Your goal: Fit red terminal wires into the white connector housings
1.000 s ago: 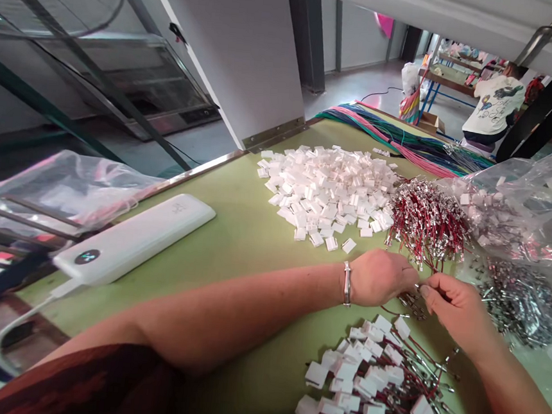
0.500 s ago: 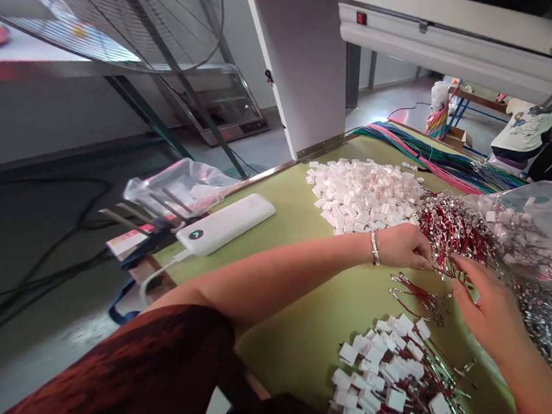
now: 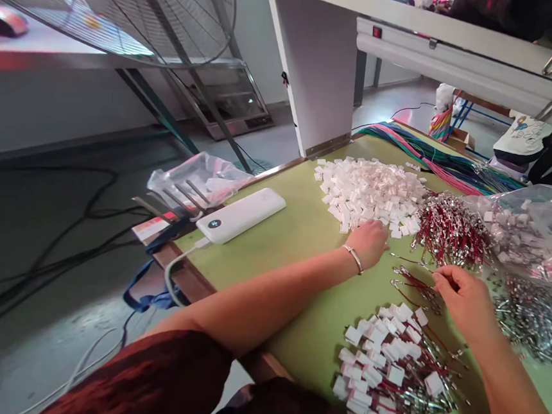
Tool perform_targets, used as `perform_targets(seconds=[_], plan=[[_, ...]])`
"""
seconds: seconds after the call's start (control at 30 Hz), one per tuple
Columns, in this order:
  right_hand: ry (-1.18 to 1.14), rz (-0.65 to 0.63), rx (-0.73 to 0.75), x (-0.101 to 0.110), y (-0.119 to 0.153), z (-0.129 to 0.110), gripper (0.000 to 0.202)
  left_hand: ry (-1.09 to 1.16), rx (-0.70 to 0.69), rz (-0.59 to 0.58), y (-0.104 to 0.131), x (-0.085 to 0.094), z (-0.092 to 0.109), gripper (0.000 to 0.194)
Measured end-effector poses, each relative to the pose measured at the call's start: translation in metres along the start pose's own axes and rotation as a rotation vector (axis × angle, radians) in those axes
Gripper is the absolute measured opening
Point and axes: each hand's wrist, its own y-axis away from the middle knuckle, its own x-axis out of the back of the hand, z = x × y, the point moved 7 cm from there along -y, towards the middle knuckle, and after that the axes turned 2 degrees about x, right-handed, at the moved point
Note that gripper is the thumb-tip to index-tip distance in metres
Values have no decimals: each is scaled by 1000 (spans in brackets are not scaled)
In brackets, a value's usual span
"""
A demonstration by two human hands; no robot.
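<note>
My left hand (image 3: 369, 242) is at the near edge of a heap of white plastic connectors (image 3: 369, 188); its fingers are bent and what they hold, if anything, is hidden. My right hand (image 3: 461, 294) pinches the end of a short red wire (image 3: 409, 260) with metal tips, which stretches toward my left hand. Behind my right hand lies a pile of red wires with metal terminals (image 3: 455, 229). A few loose red wires (image 3: 416, 286) rest below the held one. Nearer to me is a heap of white connectors joined to red wires (image 3: 382, 364).
A white power bank (image 3: 241, 215) with a cable lies at the table's left edge, beside a plastic bag (image 3: 201, 178). Long coloured wires (image 3: 435, 158) lie at the back. Clear bags (image 3: 535, 230) and metal-tipped parts (image 3: 534, 320) are on the right. A fan (image 3: 177, 15) stands left.
My left hand has moved left from the red wire pile to the white connectors. My right hand has drawn back slightly left and down, and now pinches a single wire.
</note>
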Motion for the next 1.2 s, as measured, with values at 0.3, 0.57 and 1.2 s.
perform_targets(seconds=[0.3,0.57,1.2], plan=[[-30,74,57,-7,16,-3,24,436,-68,118,13,10,15,18],[-444,-142,-191,-28,20,4,29,1579,132,-275,24,-21,30,10],[-839,-401,-559,-57,34,4,30,1155,-484,-63,40,23,52,15]])
